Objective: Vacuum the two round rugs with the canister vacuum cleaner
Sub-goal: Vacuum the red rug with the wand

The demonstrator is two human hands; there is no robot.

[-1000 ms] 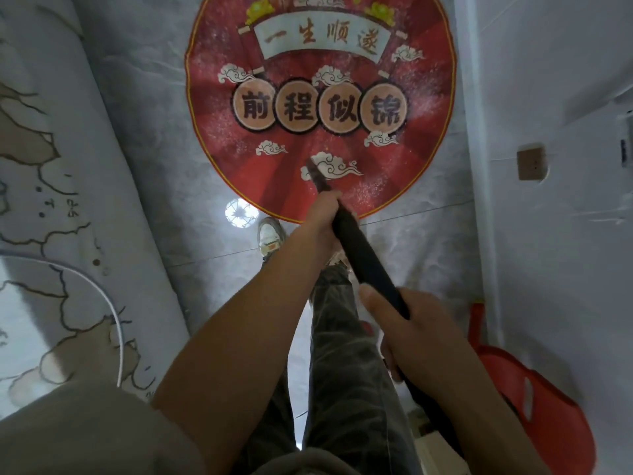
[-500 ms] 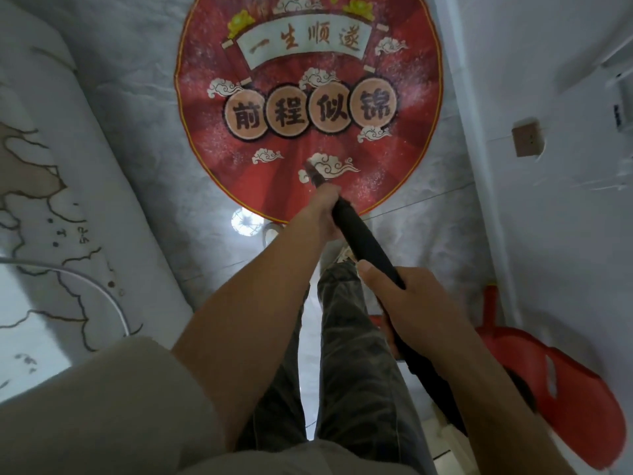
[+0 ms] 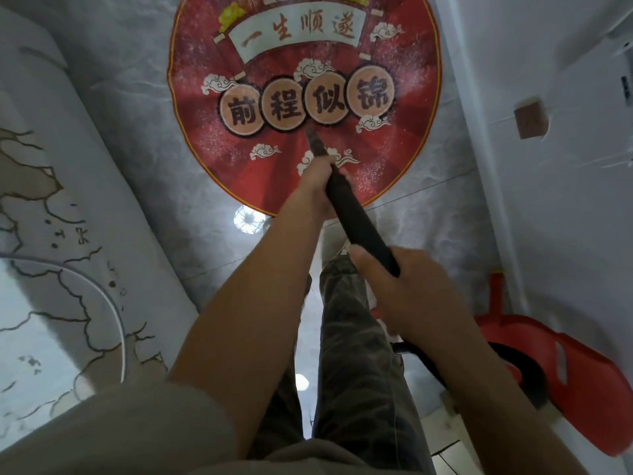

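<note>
— How many rugs do you see?
— One red round rug (image 3: 404, 138) on the floor ahead.
— Your hands?
— Two: your left hand (image 3: 317, 176) and right hand (image 3: 407, 289) both grip one black vacuum wand (image 3: 356, 217), its tip over the rug.

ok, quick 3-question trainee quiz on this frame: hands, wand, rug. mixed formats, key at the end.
1. True or false: both hands hold the black wand.
2. Which hand has its grip nearer the nozzle tip? A) left hand B) right hand
3. Fill in: the nozzle tip points at the ___ round rug.

Key: 1 true; 2 A; 3 red.
</note>
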